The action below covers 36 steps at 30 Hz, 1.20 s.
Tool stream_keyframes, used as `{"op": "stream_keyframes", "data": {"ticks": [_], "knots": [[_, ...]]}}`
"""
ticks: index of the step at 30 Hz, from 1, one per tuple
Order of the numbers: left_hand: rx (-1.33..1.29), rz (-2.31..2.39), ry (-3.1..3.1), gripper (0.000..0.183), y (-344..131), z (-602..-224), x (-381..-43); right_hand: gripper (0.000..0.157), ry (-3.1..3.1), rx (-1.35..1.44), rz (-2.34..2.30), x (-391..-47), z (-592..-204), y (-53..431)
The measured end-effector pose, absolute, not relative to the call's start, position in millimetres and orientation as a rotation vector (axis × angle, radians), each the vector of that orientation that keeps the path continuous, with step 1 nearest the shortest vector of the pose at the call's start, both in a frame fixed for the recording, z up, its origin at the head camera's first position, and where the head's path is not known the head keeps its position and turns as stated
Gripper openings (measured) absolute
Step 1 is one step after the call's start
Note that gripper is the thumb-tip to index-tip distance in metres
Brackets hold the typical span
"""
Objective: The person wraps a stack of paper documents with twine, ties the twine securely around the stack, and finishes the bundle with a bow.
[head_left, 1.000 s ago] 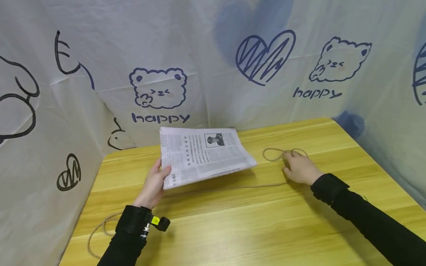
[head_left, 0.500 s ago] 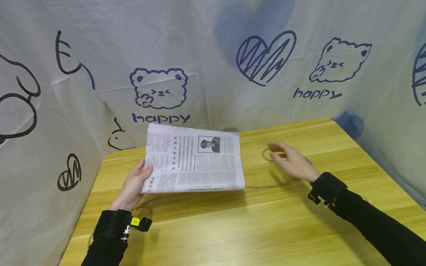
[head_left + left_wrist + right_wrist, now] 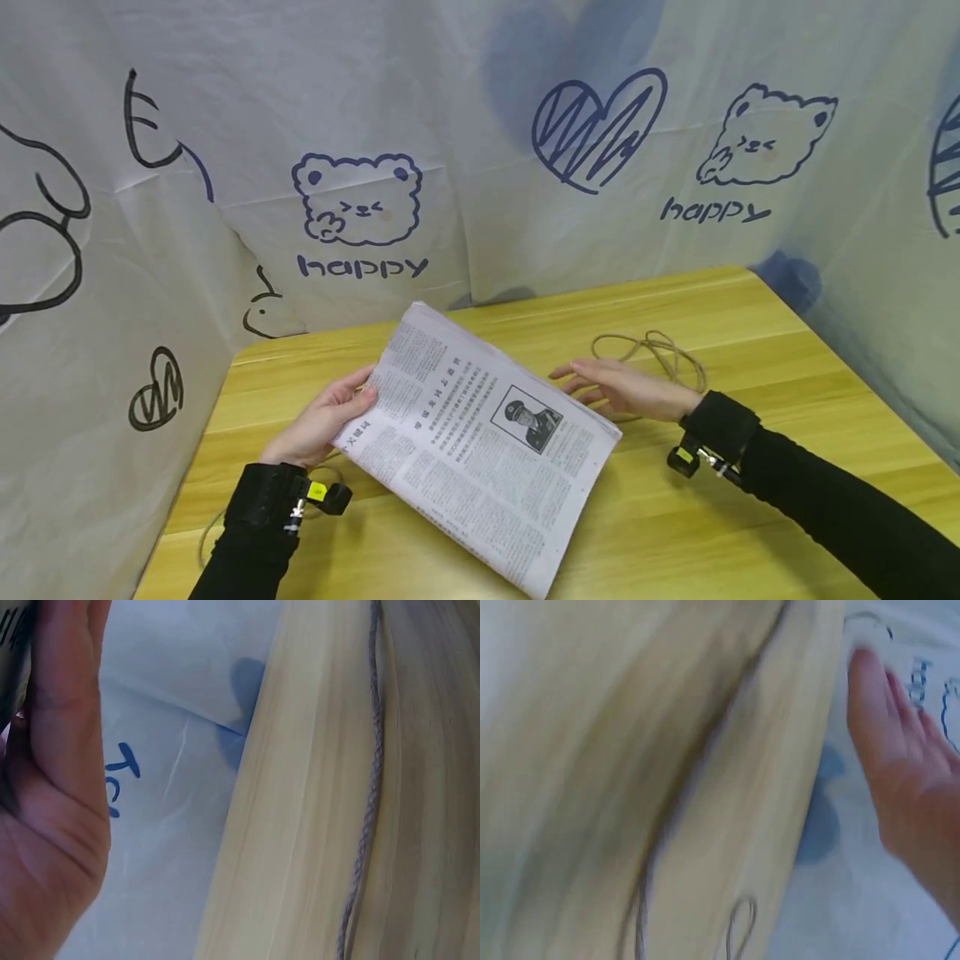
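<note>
My left hand [image 3: 322,421] grips a folded newspaper [image 3: 480,450] by its left corner, thumb on top and the other fingers hidden beneath. The paper is held above the table, turned so that its printed portrait lies to the right and its lower corner points toward me. My right hand [image 3: 622,387] holds nothing; its fingers are extended beside the newspaper's right edge. Behind that hand lies a loosely looped end of thin brown cord [image 3: 667,350]. In the left wrist view the braided cord [image 3: 371,780] runs along the tabletop, and the right wrist view shows cord [image 3: 697,757] too, blurred.
The wooden table [image 3: 720,308] ends at a cloth backdrop [image 3: 480,167] with drawn bears and hearts. More cord [image 3: 210,533] curls on the table by my left forearm. Each wrist wears a black band with a small camera.
The newspaper has come down and swung clockwise, its right side dropping toward me. My right hand has left the looped cord and moved left to the paper's edge.
</note>
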<state>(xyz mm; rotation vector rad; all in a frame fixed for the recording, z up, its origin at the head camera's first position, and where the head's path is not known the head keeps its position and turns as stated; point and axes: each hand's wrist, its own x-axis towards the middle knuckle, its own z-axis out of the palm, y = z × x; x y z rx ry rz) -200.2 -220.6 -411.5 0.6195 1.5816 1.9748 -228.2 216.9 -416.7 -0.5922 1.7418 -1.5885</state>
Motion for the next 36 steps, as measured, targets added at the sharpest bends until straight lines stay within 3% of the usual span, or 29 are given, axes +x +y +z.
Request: {"op": "stream_keyframes", "data": {"ticks": [9, 21, 25, 31, 36], "knots": [[0.546, 1.901, 1.633, 0.050, -201, -417, -213, 0.038, 1.552, -0.744, -1.531, -209, -426, 192], [0.330, 2.028, 1.731, 0.059, -188, -413, -209, 0.035, 1.660, -0.677, -1.684, -202, -438, 193], [0.351, 2.141, 1.669, 0.062, -182, -414, -196, 0.037, 1.655, -0.577, -1.804, -195, -444, 191], [0.374, 1.903, 1.835, 0.050, -162, -424, -180, 0.041, 1.596, -0.443, -1.945, -183, -453, 181], [0.349, 1.831, 1.962, 0.046, -151, -431, -177, 0.052, 1.576, -0.459, -1.921, -178, -457, 173]]}}
